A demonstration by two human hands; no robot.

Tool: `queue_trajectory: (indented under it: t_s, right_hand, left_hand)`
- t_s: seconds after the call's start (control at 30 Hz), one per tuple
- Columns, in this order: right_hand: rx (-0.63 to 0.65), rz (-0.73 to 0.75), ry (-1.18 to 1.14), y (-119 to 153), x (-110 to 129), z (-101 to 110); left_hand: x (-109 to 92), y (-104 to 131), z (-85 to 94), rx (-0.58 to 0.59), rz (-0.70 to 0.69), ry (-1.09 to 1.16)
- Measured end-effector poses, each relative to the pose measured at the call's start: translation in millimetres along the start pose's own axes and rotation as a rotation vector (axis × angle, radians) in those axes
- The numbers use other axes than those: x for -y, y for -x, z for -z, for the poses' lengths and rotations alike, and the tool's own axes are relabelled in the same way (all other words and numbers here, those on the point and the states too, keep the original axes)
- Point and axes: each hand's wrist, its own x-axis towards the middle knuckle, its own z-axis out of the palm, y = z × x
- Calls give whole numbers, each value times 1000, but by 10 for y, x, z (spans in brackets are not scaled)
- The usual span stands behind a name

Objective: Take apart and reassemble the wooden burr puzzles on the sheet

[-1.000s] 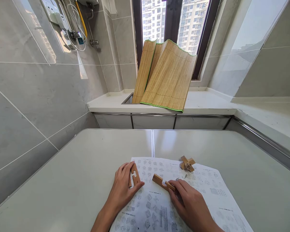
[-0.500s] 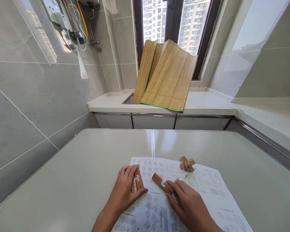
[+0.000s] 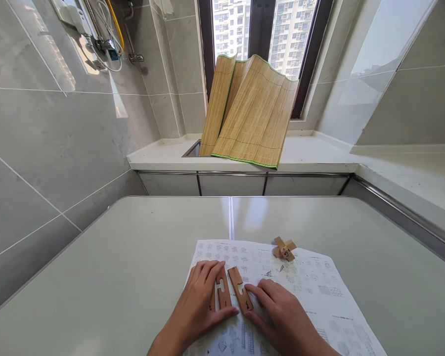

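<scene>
My left hand is curled over two notched wooden puzzle pieces lying side by side, its fingertips at their far ends and its thumb at the near ends. One wooden puzzle piece shows clearly; the other is mostly hidden under the fingers. My right hand holds a third notched piece between thumb and index finger, at its near right side. This piece lies slightly slanted beside the left pair, a narrow gap between them. Dark marks show on the pieces. All rest on a printed sheet of small diagrams.
An assembled cross-shaped wooden puzzle sits at the sheet's far edge. The pale table has a seam down its middle. Beyond it, a folded bamboo mat leans by the window on a white ledge. Cables hang on the left wall.
My right hand has brought its puzzle piece left and turned it nearly parallel to the pair. My left hand and its pieces have shifted slightly right. The view has moved a little.
</scene>
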Motion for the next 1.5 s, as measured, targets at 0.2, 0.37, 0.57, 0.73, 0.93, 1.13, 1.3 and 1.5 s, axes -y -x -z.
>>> queue_trajectory:
  t_s: [0.2, 0.37, 0.57, 0.73, 0.93, 1.13, 1.3, 1.5]
  right_hand:
    - [37, 6, -15, 15, -5, -5]
    - [72, 26, -26, 19, 19, -32]
    - [76, 49, -37, -33, 79, 14]
    - [77, 27, -71, -42, 83, 47]
    - [97, 7, -97, -33, 75, 65]
    - [105, -3, -130, -36, 70, 87]
    - [96, -5, -123, -48, 90, 87]
    - [83, -22, -129, -59, 102, 109]
  left_hand:
    - [-39, 11, 0, 34, -1, 47]
    - [-91, 21, 21, 85, 11, 96]
    - [-88, 6, 36, 108, 31, 115]
    - [-73, -14, 23, 65, 38, 84]
    - [-9, -13, 6, -40, 98, 4]
    - [146, -13, 25, -155, 209, -78]
    - [198, -22, 49, -209, 226, -118]
    - [190, -27, 55, -233, 216, -133]
